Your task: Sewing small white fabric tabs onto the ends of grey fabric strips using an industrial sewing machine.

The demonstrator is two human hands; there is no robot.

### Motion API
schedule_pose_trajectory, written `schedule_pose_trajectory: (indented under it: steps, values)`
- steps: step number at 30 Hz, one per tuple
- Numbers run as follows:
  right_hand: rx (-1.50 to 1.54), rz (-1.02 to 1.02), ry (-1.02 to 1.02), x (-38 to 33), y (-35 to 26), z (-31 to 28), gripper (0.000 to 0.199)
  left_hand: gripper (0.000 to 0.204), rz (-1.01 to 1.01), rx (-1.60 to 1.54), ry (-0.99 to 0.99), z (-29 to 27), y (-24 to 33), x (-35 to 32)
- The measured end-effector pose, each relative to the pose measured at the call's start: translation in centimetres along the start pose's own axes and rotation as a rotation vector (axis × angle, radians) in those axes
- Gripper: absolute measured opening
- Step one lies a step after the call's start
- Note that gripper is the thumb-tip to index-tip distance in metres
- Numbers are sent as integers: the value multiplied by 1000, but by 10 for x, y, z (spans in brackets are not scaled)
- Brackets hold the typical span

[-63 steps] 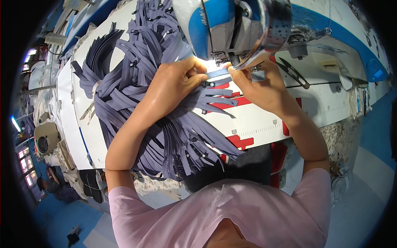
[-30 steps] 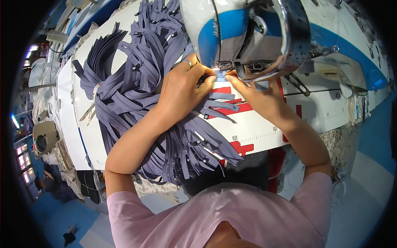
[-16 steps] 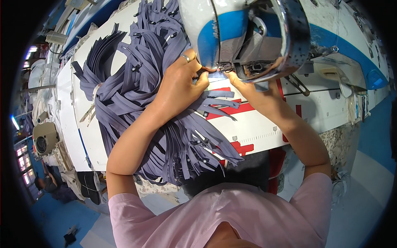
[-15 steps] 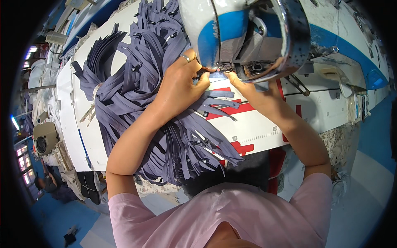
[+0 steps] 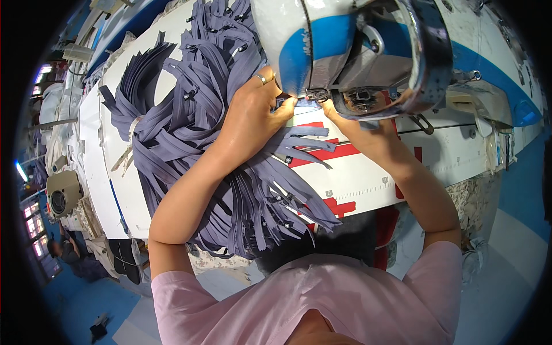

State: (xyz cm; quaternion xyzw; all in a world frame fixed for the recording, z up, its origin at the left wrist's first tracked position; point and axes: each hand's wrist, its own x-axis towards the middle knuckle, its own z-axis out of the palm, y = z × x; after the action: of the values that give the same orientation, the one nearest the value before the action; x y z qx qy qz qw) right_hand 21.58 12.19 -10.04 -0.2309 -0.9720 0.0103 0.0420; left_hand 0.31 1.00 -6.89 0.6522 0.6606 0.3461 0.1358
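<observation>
Short blue-grey strip [image 5: 307, 105] sits flat at the needle area, between my two hands, just under the sewing machine's head [image 5: 332, 37]. My left hand [image 5: 248, 118], ring [image 5: 261, 79] on one finger, has thumb and forefinger pinched together at the strip's left end, other fingers curled. My right hand [image 5: 368, 141] has its thumb at the strip's right end; the fingers go behind the machine's metal guard [image 5: 432, 63], so I can't tell how closed they are or how firm the hold is. Big tangle of grey-purple zippers [image 5: 167, 144] with black sliders heaped left of the machine, running under my left forearm; loose ends point toward the strip. All on the white counter [image 5: 374, 175], which has red tape [image 5: 345, 151] and ruler ticks near my side. Looped end of a dark metal tool [image 5: 425, 125] pokes out beyond my right hand. Pink shirt [image 5: 310, 287] on me. Another person [image 5: 72, 253] far left.
</observation>
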Motion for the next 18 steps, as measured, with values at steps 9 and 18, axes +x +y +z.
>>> schedule_pose_trajectory:
  steps: [9, 18]
  values:
    - [335, -90, 326, 2, 2, 6, 25, 20, 9, 70, -29, 1, -1, -1]
    - [357, -223, 493, 5, 7, 14, 42, 19, -8, 48, 23, 3, 3, 0]
